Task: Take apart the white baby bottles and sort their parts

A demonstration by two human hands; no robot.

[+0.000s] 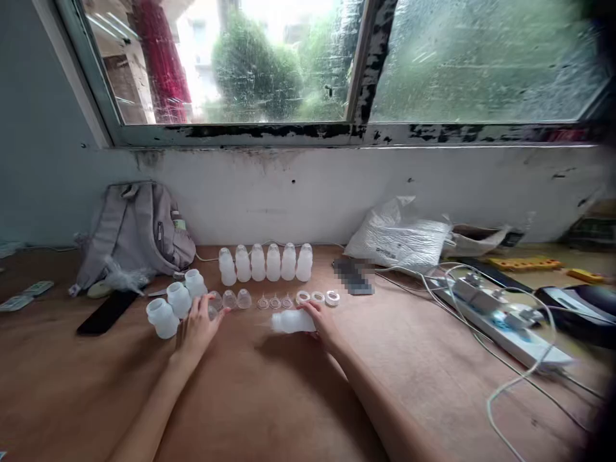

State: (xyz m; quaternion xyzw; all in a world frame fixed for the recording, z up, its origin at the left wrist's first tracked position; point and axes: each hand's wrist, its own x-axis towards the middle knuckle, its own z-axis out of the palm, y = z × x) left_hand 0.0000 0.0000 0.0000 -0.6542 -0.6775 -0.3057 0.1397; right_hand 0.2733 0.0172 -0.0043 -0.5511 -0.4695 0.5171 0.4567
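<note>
Right hand [324,325] gripped a light-looking bottle [287,321], best held mid-body; left hand [197,326] had clear cap [212,312] at fingertips, grip unclear.

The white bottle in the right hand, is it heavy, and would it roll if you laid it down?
The white bottle is probably light for its size, since its cloudy wall looks like plastic. Laid on its side, it would likely roll, because its body looks round. The right hand may find it slippery, as it appears smooth.

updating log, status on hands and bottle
Right hand holding frosted bottle sideways. Left hand beside clear caps, grip unclear. White rings just beyond bottle.
</note>
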